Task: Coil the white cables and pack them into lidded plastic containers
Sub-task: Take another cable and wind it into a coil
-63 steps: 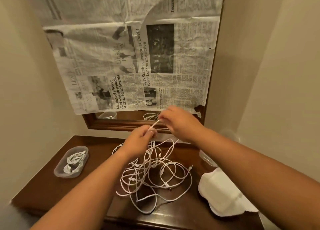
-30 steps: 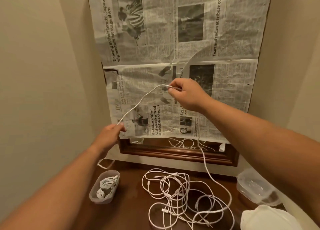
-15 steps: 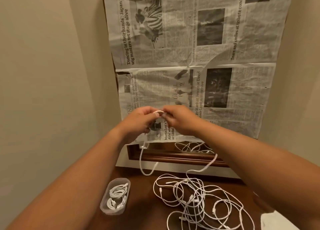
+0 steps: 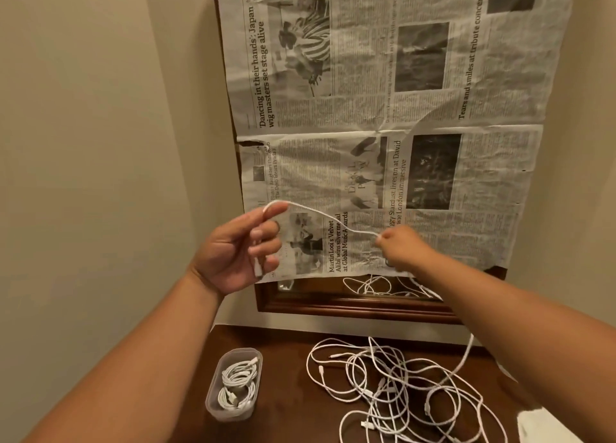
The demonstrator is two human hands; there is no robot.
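Observation:
A white cable [image 4: 328, 216] stretches in the air between my two hands, raised in front of the newspaper. My left hand [image 4: 240, 252] has it looped over the index fingertip, the plug end hanging down across the palm. My right hand [image 4: 401, 249] pinches the cable further along; from there it drops down to a tangle of white cables [image 4: 393, 389] on the dark wooden table. At the left of the table stands a small clear plastic container [image 4: 233, 384], with no lid on, holding coiled white cables.
Newspaper sheets [image 4: 383, 109] cover a wood-framed mirror [image 4: 350, 306] on the wall behind the table; its bare lower strip reflects the cables. Beige walls close in on both sides. A white object [image 4: 546, 426] lies at the table's right corner.
My hands, together half a second ago, have drawn apart: the left went up and left with a loop over its finger, the right slid rightward along the cable.

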